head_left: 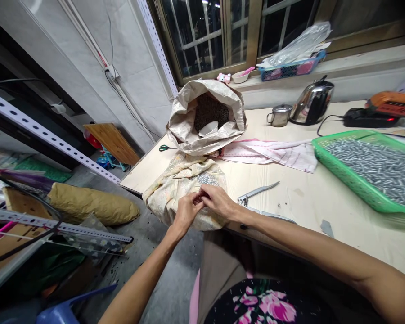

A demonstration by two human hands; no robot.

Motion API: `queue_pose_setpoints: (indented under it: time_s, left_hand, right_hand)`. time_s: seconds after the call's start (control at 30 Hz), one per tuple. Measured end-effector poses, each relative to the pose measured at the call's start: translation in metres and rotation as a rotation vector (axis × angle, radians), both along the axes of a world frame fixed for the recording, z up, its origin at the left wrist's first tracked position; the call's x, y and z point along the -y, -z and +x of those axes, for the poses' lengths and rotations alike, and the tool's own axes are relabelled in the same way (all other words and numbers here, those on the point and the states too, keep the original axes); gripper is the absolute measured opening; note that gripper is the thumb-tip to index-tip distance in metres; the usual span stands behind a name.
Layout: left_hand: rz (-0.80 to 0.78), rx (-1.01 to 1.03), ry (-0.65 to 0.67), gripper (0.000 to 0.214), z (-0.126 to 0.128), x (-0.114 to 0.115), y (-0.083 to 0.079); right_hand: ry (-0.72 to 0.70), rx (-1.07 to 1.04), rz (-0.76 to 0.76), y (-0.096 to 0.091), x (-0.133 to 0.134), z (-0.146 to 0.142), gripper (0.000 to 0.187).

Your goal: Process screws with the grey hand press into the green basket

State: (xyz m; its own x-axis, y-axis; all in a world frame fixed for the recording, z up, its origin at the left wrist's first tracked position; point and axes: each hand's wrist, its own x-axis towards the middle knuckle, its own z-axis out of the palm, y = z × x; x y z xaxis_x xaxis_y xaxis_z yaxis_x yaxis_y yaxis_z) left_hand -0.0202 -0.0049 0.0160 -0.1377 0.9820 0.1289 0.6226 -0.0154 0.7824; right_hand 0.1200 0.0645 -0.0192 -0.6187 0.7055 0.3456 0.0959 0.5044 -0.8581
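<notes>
My left hand (186, 210) and my right hand (219, 202) meet over a patterned cloth (168, 191) at the table's front edge. The fingers of both are pinched together, fingertip to fingertip. Whatever they hold is too small or too hidden to name. Just beyond the fingers lies a small heap of silver metal pieces (207, 180) on the cloth. Behind it a pale sack (184, 119) gapes open, with dark small pieces (209, 110) and a white bowl (208, 129) inside. Spring-handled pliers (258, 192) lie right of my right hand.
A green basket (351, 182) full of silver screw-like pieces (378, 171) stands at the right. A pink-striped towel (273, 153), green-handled scissors (165, 147), a metal cup (280, 116), a kettle (312, 101) and an orange power tool (391, 103) are further back.
</notes>
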Motion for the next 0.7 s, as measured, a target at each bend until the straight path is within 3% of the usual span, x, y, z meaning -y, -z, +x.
queue_pose_setpoints:
  time_s: [0.1,0.2,0.4,0.7]
  left_hand:
    - [-0.067,0.053,-0.035,0.006,0.001,-0.001,0.003]
    - [-0.200,0.268,-0.021,0.013,-0.001,-0.003,0.003]
    - [-0.364,0.580,-0.032,0.036,-0.004,-0.003,0.001]
    - [-0.311,0.792,-0.115,0.050,0.003,-0.006,0.009]
  right_hand:
    - [-0.015,0.004,0.009,-0.005,0.000,0.005,0.009]
    - [-0.026,-0.003,-0.022,-0.008,-0.003,0.011,0.005]
    - [-0.054,-0.076,-0.232,-0.003,-0.010,0.012,0.015]
    - [-0.030,-0.108,-0.504,0.009,-0.012,0.011,0.031]
